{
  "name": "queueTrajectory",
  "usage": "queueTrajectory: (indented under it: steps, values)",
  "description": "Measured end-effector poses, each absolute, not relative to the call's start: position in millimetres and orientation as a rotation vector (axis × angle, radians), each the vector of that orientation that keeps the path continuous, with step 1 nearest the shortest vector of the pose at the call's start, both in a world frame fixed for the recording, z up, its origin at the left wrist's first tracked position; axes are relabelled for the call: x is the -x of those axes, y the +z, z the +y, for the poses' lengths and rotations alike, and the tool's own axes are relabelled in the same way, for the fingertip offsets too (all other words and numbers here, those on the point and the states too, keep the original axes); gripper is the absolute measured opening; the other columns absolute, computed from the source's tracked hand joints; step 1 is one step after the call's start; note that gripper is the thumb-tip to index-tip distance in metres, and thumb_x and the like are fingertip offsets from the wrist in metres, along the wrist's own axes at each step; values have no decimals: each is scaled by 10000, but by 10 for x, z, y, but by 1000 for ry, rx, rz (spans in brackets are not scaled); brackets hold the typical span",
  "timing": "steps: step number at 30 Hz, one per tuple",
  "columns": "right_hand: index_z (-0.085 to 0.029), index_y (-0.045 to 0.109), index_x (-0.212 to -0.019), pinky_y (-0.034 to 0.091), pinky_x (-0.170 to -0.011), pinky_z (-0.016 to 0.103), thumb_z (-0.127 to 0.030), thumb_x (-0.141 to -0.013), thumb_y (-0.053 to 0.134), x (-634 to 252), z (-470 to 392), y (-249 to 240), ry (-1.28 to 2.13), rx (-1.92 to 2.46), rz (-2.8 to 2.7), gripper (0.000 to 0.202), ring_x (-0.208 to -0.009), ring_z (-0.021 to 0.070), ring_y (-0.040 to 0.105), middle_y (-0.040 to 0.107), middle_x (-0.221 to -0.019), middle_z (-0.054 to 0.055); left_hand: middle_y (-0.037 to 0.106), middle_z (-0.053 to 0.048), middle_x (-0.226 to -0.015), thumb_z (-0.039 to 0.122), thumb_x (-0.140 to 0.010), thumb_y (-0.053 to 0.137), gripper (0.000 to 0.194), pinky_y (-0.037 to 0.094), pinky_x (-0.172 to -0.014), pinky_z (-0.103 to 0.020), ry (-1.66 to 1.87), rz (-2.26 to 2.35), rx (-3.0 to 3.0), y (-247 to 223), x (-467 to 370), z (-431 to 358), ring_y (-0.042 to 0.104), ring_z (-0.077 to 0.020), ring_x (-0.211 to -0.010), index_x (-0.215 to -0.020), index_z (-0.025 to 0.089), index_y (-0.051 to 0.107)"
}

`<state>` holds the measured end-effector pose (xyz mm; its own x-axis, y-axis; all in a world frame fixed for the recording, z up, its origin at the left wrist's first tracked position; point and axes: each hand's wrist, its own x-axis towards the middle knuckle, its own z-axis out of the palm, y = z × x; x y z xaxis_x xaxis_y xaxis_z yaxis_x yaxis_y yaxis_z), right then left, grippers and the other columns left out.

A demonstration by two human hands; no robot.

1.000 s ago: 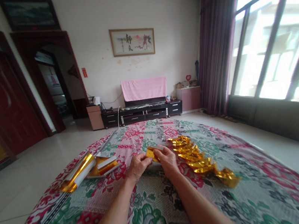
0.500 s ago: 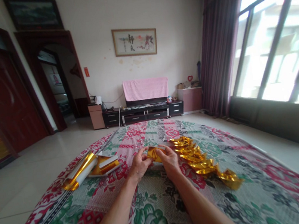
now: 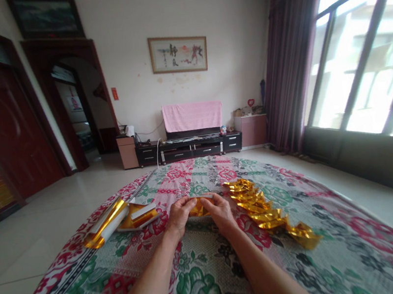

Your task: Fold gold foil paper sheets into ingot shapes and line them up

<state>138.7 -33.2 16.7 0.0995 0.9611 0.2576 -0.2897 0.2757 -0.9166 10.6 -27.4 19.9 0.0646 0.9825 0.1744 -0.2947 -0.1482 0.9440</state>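
A piece of gold foil paper [image 3: 199, 208], partly folded, is held between my two hands above the patterned cloth. My left hand [image 3: 182, 215] pinches its left end, the thumb lying along the near edge. My right hand [image 3: 220, 211] grips the right end, with the thumb pressed on the front. Fingers behind the paper are mostly hidden. Right of my hands, several folded gold foil pieces [image 3: 261, 206] lie in a slanting row. To the left are a gold and white roll of foil paper [image 3: 109, 224] and a stack of gold sheets [image 3: 143, 217].
A floral tablecloth [image 3: 193, 291] covers the rounded surface under my hands. Beyond it, a low black cabinet [image 3: 192, 151] stands against the wall, with a pink cloth [image 3: 193, 115] draped above. Windows and a purple curtain [image 3: 278, 64] are on the right, a red door [image 3: 2, 123] on the left.
My left thumb has moved up and inward along the foil paper's top edge. Its held shape looks wider and lower than before. The folded row, roll and stack stay in place.
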Motion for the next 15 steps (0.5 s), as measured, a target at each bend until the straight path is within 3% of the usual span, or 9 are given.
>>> queueTrajectory:
  steps: [15]
  values:
    - [-170, 676, -772, 471, -555, 260, -426, -614, 671, -1402, -327, 164, 1128, 814, -984, 301, -597, 173, 605, 666, -640, 8, 687, -15, -683, 354, -620, 691, 266, 485, -641, -267, 1411, 904, -1128, 262, -128, -326, 621, -159, -641, -783, 146, 662]
